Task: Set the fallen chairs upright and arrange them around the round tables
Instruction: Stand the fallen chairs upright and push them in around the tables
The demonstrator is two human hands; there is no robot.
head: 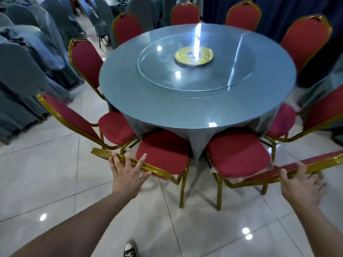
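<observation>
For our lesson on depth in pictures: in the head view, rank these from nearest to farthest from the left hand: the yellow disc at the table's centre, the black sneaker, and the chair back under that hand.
1. Chair back: directly under the left hand, touching.
2. Black sneaker: on the floor below, near the bottom edge.
3. Yellow disc: far across, at the table's centre.

9 red chairs (pixel 163 153), 1 rd table (pixel 130 93), 2 hands (pixel 128 173).

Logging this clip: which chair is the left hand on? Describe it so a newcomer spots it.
Start at the round table with the glass turntable. Two red chairs stand at its near edge; take the left one. Unlike its neighbours, its gold backrest top has the left hand spread flat over it.
</observation>
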